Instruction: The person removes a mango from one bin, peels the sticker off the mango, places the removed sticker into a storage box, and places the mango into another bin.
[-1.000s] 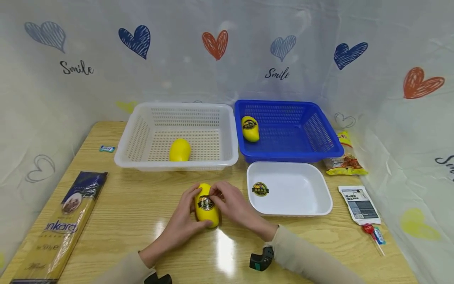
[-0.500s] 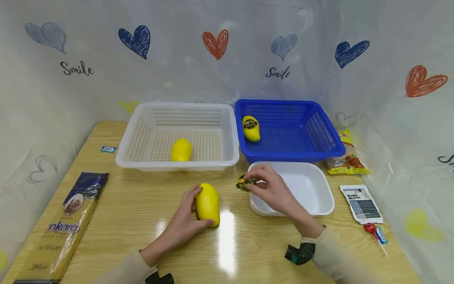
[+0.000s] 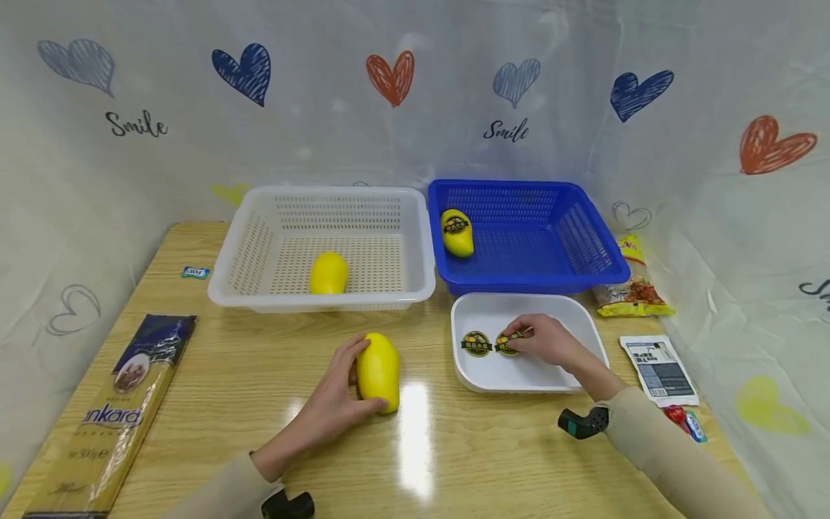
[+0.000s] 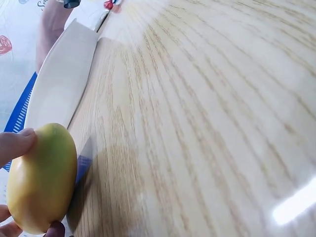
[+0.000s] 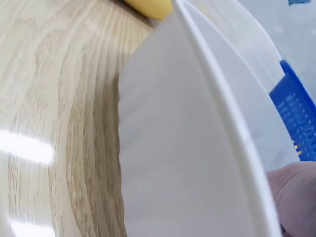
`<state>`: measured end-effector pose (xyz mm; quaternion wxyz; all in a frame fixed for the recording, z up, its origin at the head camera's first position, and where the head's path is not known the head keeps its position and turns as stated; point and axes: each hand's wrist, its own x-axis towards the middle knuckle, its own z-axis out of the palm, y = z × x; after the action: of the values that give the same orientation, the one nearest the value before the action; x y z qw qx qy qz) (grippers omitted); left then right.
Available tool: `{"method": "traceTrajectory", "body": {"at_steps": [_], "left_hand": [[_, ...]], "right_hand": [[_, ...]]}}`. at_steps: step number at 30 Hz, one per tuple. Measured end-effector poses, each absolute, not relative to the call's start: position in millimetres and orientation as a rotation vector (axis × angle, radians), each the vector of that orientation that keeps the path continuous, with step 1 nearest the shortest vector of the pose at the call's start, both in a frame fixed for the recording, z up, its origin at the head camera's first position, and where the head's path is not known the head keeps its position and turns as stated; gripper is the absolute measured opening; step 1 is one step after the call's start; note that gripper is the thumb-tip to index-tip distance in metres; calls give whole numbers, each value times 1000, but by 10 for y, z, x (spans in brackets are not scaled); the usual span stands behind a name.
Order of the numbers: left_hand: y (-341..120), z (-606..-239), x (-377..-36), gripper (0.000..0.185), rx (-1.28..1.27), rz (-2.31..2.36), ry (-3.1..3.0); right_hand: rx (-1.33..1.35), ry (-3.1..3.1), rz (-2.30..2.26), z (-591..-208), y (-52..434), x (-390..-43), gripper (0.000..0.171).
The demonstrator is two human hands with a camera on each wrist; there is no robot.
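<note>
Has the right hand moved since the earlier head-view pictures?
Yes. The right hand has moved rightward from the held mango into the white tray, carrying the peeled sticker.

Bright, even light from overhead leaves a long white glare streak on the glossy bench (image 3: 415, 432), with only soft shadows under things. The head view bows at its edges. Both wrist views are soft at close range: the white tray (image 5: 197, 148) fills the right wrist view, blurred and washed out.

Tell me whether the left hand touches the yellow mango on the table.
Touching. The left wrist view shows fingers pressed against the mango; the head view shows the left hand cupping it.
</note>
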<state>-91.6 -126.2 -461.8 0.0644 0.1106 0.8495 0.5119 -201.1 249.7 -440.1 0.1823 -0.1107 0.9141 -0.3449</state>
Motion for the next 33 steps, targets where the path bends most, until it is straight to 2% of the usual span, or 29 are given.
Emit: {"method": "traceTrajectory", "body": {"at_steps": [13, 20, 23, 29, 33], "left_hand": [[-1280, -4627, -916, 95, 366, 1523, 2581], [-1277, -4634, -929, 95, 379, 1520, 2579], [-1281, -4642, -932, 95, 390, 1521, 2577], [-1254, -4647, -921, 97, 371, 1575, 2543], [-1187, -4656, -893, 98, 314, 1717, 2422]], "right_hand": [[-432, 2702, -769, -4465, 2429, -2041, 13], [-581, 2767, -686, -4407, 2441, -2051, 9], [-600, 2749, -674, -4337, 2419, -2028, 12], [-718, 2745, -845, -4071, 2103, -1838, 15], [-930, 2692, -976, -3960, 1742, -1637, 12]]}}
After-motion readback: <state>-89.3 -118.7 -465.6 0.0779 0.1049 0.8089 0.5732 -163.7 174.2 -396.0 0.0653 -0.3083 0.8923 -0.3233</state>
